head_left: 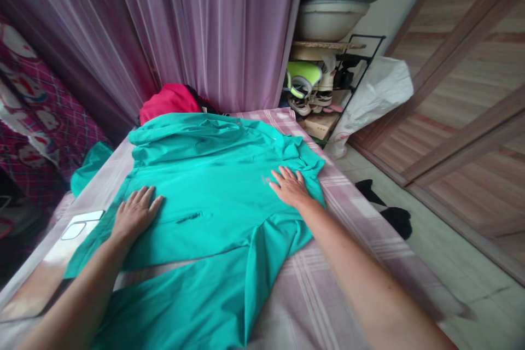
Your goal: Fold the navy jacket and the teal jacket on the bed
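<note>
A teal jacket (pixel 213 186) lies spread over the cloth-covered surface, with a small dark zip pocket and a pale logo on its front. My left hand (pixel 136 210) rests flat on the jacket's left part, fingers spread. On the right, near the logo, my right hand (pixel 289 186) lies palm down on the fabric with its fingers apart. One sleeve (pixel 184 301) stretches toward me along the near side, folded at a bend. The far edge is bunched and wrinkled. Neither hand grips the cloth.
A phone-like flat object (pixel 41 279) lies by my left forearm on the plaid tablecloth (pixel 353 262). Behind the jacket are a red bag-like item (pixel 170 103) and a purple curtain (pixel 205 27). A shoe rack (pixel 361 74) with a basin (pixel 334 16) stands at the back right.
</note>
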A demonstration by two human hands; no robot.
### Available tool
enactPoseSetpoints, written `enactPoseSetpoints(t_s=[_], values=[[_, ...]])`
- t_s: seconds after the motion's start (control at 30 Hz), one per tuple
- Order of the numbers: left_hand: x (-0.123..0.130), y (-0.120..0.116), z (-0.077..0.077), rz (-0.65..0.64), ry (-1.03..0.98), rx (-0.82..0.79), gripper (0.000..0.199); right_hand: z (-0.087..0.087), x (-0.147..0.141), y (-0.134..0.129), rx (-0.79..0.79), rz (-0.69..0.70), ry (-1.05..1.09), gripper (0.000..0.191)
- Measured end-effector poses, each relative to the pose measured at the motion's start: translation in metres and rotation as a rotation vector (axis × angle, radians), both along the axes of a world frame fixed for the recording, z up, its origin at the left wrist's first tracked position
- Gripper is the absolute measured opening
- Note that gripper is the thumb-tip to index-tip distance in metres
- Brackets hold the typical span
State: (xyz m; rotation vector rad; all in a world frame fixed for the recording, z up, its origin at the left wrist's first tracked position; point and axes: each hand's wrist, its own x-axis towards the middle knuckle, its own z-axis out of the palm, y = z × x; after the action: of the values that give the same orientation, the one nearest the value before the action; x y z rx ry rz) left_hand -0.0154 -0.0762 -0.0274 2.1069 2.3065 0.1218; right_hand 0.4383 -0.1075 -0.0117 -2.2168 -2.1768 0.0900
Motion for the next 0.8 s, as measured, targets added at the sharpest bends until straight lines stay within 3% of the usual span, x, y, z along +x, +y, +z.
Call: enactPoseSetpoints(t_s=[0.13,0.27,0.4,0.47,0.57,0.8], values=[[0.003,-0.001,0.005,0.006,-0.001,-0.005,0.063,-0.001,0.023,-0.002,0.082,-0.085,-0.044,0.058],[0.011,-0.006,0.015,0.014,-0.002,-0.021,0.064,-0.004,0.030,-0.004,-0.012,-0.094,-0.080,0.058],[0.015,-0.020,0.022,-0.064,0.020,0.111,0.058,-0.001,0.025,-0.011,-0.022,-0.109,-0.044,0.058],[0.014,-0.030,0.021,-0.146,0.029,0.150,0.055,0.001,0.022,-0.017,-0.002,-0.112,-0.026,0.059],[0.011,-0.042,0.015,-0.223,0.034,0.064,0.056,-0.001,0.022,-0.024,-0.023,-0.110,-0.027,0.059],[0.011,-0.050,0.012,-0.163,0.082,-0.026,0.058,-0.006,0.020,-0.028,-0.049,-0.143,-0.021,0.057]])
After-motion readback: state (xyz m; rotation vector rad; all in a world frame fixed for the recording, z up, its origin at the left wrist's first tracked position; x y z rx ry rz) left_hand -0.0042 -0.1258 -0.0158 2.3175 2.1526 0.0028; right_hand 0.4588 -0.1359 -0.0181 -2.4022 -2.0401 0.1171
